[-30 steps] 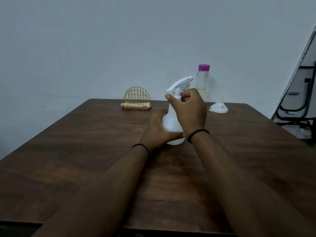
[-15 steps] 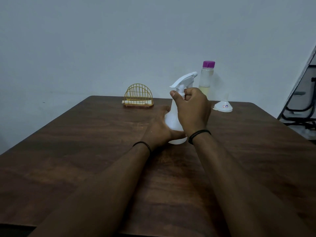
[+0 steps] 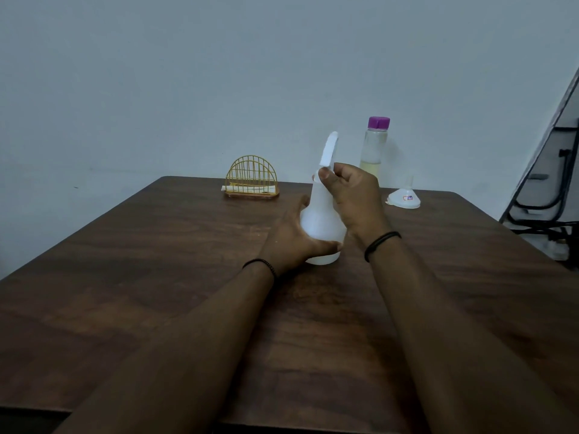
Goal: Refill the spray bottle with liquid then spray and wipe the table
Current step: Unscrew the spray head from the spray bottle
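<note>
A white spray bottle [image 3: 319,220] stands on the dark wooden table [image 3: 156,277] near its middle. My left hand [image 3: 293,238] grips the bottle's round lower body from the left. My right hand [image 3: 352,195] is curled round the neck just under the white trigger head [image 3: 329,149], which points away from me. Behind stands a clear bottle with a purple cap [image 3: 374,147], holding some yellowish liquid. A white funnel [image 3: 404,198] lies mouth down to its right.
A gold wire napkin holder [image 3: 252,180] with white napkins sits at the table's far edge, left of the bottles. A pale wall rises behind the table. A black metal frame [image 3: 545,195] stands off the table's right side.
The trigger head has turned from pointing right to pointing away from me, under my right hand's twist. My left hand has kept its hold on the bottle's body.
</note>
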